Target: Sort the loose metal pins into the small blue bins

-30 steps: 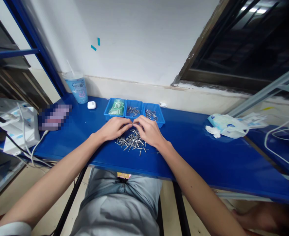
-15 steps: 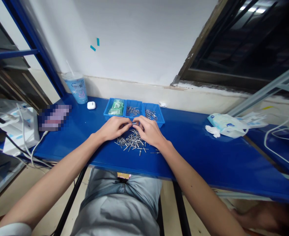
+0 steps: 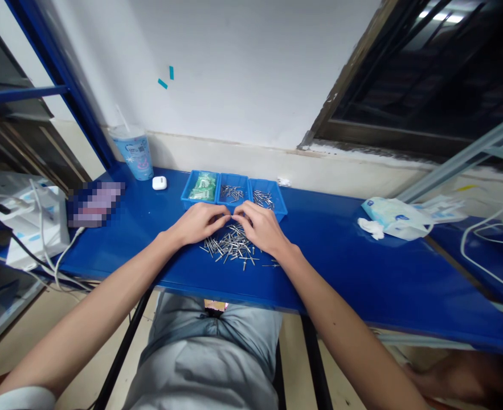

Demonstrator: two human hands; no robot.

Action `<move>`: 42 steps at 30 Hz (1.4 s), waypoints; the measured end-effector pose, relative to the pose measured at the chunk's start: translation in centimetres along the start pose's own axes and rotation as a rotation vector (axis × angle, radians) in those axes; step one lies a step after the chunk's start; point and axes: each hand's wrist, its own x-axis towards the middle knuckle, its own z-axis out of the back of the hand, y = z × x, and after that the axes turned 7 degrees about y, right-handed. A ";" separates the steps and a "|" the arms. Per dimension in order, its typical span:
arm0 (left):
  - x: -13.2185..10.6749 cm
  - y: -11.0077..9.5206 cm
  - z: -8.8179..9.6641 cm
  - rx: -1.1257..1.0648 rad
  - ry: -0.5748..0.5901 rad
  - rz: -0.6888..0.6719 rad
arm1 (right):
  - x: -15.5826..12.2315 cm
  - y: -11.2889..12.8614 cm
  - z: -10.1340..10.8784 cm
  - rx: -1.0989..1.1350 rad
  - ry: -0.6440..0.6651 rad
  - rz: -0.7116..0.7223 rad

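Observation:
Above a loose pile of silver blind rivets on the blue table, the fingertips of both hands nearly meet. My left hand is closed in a pinch, thumb against fingers. My right hand pinches from the other side, its fingers curled. Between them is a rivet, almost wholly hidden by the fingertips. Just behind the hands stand three joined blue bins. The left bin has green-and-clear plastic packets in it; the middle bin and the right bin contain rivets.
At the back left stand a blue drink cup with a straw and a white earbud case. A white power strip with cables lies at the left end. A tissue pack is on the right. The wall rises behind the table.
Both hands stay in almost the same place. The fingertips have shifted slightly, and the rivet that showed between them is now mostly covered.

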 end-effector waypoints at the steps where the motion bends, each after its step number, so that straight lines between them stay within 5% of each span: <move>1: 0.0 0.0 0.0 -0.001 -0.001 -0.001 | 0.0 0.0 0.0 0.005 0.009 -0.007; 21: 0.0 0.3 0.2 0.018 -0.064 0.027 | 0.0 -1.6 1.1 -0.056 -0.044 -0.001; 27: -0.2 0.6 0.6 0.006 -0.098 0.100 | -0.8 -3.5 3.2 -0.084 -0.386 -0.091; 34: 0.2 1.0 -0.6 0.114 0.126 0.231 | -0.9 -2.7 4.1 -0.174 -0.775 -0.206; 42: 0.2 0.9 -0.7 0.153 0.220 0.264 | -0.7 -3.2 3.7 -0.201 -0.711 -0.309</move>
